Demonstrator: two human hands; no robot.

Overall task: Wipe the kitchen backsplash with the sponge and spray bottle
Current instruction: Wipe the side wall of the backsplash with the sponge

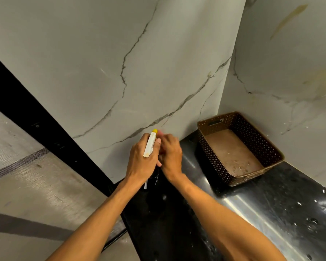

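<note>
Left grip is clenched round the neck of the spray bottle, which stands upright at the near-left end of the black bench, close to the backsplash. Whether its base rests on the bench cannot be told. The bottle has a white trigger head, a yellow nozzle tip pointing at the wall, and a dark body that blends into the bench below the hand. Right grip sits just beside the nozzle with fingers curled and blurred; whether it pinches the tip cannot be told.

Counted: one spray bottle, two hands, one brown perforated basket in the corner, and two white grey-veined backsplash panels meeting there, the right one bearing a yellowish streak.
</note>
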